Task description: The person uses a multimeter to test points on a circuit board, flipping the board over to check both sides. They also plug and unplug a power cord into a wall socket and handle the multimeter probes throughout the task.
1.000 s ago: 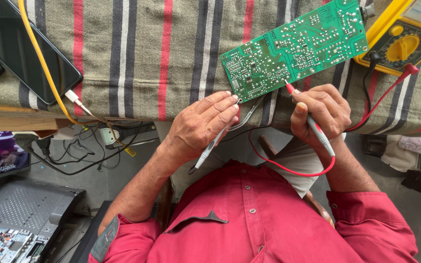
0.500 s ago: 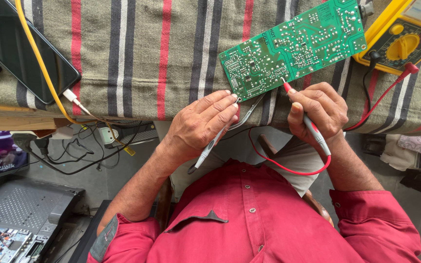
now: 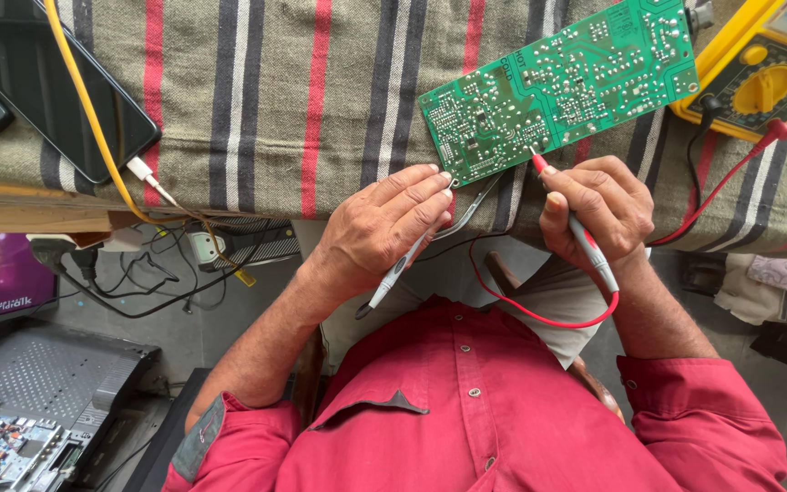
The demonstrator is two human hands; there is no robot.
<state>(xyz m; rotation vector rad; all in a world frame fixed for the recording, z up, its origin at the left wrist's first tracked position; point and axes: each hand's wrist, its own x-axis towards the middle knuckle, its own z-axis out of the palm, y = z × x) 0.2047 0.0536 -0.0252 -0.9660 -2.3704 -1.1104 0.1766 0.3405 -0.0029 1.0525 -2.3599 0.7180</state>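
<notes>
Striped cloth [image 3: 275, 100] covers the tabletop; green circuit board [image 3: 562, 87] lies at one o'clock, yellow multimeter [image 3: 758, 77] at two. Right hand [image 3: 598, 210] pinches the red probe [image 3: 576, 223], tip touching the board's near edge. Left hand [image 3: 384, 228] pinches a grey probe [image 3: 403, 264] beside the board's corner.

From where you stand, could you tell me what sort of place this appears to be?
Probably a small electronics repair bench: a green circuit board lies on a striped cloth, a yellow multimeter sits beside it, and an opened device rests below.
</notes>
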